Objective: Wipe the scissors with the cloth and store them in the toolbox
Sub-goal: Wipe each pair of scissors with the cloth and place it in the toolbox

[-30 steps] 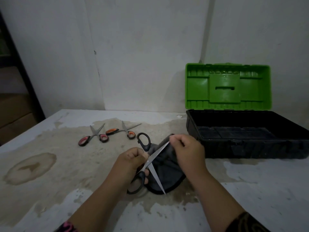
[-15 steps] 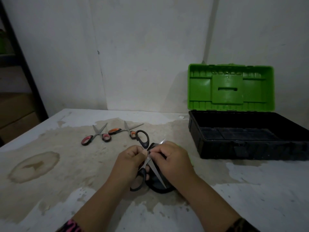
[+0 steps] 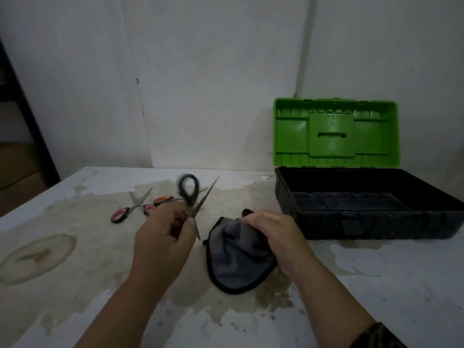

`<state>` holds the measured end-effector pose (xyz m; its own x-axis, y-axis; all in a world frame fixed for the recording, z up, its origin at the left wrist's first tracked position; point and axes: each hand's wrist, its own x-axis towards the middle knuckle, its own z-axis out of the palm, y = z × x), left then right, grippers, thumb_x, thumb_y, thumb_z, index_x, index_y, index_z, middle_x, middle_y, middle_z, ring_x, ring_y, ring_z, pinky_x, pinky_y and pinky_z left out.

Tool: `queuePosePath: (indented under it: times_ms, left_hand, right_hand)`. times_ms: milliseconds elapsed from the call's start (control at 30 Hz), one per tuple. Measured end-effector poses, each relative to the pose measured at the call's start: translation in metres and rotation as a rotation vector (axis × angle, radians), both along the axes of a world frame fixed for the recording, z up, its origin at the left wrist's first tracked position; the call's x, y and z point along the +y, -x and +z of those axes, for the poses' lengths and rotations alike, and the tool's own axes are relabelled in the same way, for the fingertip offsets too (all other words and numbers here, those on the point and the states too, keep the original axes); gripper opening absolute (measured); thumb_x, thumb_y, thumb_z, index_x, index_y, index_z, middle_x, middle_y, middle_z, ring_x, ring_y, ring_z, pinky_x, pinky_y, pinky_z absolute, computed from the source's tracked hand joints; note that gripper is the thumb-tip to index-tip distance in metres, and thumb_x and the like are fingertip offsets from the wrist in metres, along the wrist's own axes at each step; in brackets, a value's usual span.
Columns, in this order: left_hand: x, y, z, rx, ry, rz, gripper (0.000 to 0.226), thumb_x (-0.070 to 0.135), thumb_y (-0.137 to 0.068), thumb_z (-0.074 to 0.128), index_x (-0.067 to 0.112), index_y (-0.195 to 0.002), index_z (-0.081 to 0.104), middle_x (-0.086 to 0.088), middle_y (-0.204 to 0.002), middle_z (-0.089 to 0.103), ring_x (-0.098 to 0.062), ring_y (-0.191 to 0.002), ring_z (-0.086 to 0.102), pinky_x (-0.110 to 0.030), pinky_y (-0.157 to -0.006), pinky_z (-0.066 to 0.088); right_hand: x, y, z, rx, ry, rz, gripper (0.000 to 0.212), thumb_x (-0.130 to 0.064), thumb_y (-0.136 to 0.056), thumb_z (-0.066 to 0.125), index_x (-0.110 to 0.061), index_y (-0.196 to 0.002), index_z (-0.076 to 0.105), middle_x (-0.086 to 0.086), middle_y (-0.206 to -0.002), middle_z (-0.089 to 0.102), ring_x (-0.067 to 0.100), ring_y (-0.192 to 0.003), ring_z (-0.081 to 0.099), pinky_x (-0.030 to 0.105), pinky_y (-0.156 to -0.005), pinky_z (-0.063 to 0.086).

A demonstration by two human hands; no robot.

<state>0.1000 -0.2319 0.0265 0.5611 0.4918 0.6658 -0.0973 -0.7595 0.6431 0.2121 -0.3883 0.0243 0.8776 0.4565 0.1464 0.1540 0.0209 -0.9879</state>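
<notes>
My left hand [image 3: 164, 238] grips the black-handled scissors [image 3: 192, 197] near the pivot. Their blades are spread, one pointing up right and one down, and one handle loop stands up, blurred by motion. To the right, my right hand [image 3: 272, 232] holds the bunched top of a grey cloth [image 3: 238, 262] with a black edge, which hangs onto the table. The scissors and the cloth are apart. The toolbox [image 3: 371, 229] stands open at the right, with a black base and an upright green lid [image 3: 336, 133].
Two smaller scissors lie on the table behind my left hand, one with pink handles [image 3: 130, 209] and one with orange handles [image 3: 164, 200], partly hidden. The stained white table [image 3: 62, 247] meets a wall at the back. A dark shelf post [image 3: 25, 116] stands far left.
My hands have separated. The left hand lifted the black scissors up and left off the cloth, and the right hand drew the cloth to the right.
</notes>
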Motion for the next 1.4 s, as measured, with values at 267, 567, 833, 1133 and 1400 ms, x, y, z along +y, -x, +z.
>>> queuePosePath:
  times_ms: [267, 567, 833, 1133, 1400]
  left_hand:
    - [0.006, -0.014, -0.027, 0.197, -0.535, -0.079, 0.030, 0.032, -0.089, 0.045, 0.023, -0.096, 0.073, -0.002, -0.072, 0.060, -0.019, -0.064, 0.055, -0.032, -0.041, 0.046]
    - [0.003, -0.021, -0.023, 0.143, 0.106, 0.161, 0.040, 0.024, -0.069, 0.082, 0.014, -0.073, 0.043, 0.003, -0.073, 0.043, -0.020, -0.072, 0.043, -0.025, -0.060, 0.029]
    - [0.009, -0.020, -0.020, 0.424, 0.815, -0.288, 0.030, 0.031, -0.083, 0.067, 0.012, -0.060, 0.070, -0.011, -0.056, 0.062, -0.021, -0.052, 0.053, -0.027, -0.053, 0.040]
    - [0.008, -0.017, -0.016, 0.432, 0.929, -0.331, 0.032, 0.022, -0.084, 0.067, 0.011, -0.055, 0.064, -0.011, -0.052, 0.054, -0.016, -0.038, 0.044, -0.021, -0.036, 0.037]
    - [-0.008, -0.016, -0.017, 0.522, 0.741, -0.325, 0.028, 0.014, -0.087, 0.064, 0.003, -0.061, 0.061, -0.004, -0.037, 0.050, -0.009, -0.026, 0.038, -0.013, -0.032, 0.029]
  right_hand:
    - [0.003, 0.010, 0.001, 0.106, 0.023, 0.188, 0.045, -0.049, -0.075, 0.062, -0.006, -0.075, 0.075, 0.012, -0.080, 0.073, 0.022, -0.077, 0.067, 0.031, -0.074, 0.051]
    - [0.003, 0.003, -0.008, 0.111, 0.030, 0.118, 0.019, -0.020, -0.085, 0.059, -0.013, -0.068, 0.064, 0.011, -0.066, 0.055, 0.020, -0.064, 0.051, 0.030, -0.063, 0.039]
    - [0.003, -0.001, -0.013, 0.137, 0.029, 0.143, 0.020, -0.014, -0.084, 0.058, -0.010, -0.067, 0.068, 0.008, -0.063, 0.061, 0.019, -0.062, 0.057, 0.025, -0.061, 0.043]
    - [-0.003, -0.016, -0.011, -0.276, 0.091, -0.280, 0.029, -0.004, -0.083, 0.059, -0.032, -0.084, 0.065, -0.007, -0.092, 0.067, 0.007, -0.091, 0.061, 0.021, -0.086, 0.048]
    - [0.019, 0.011, -0.019, -0.902, 0.368, -0.012, 0.022, -0.010, -0.077, 0.060, -0.014, -0.095, 0.071, 0.002, -0.088, 0.066, 0.014, -0.082, 0.059, 0.010, -0.075, 0.038]
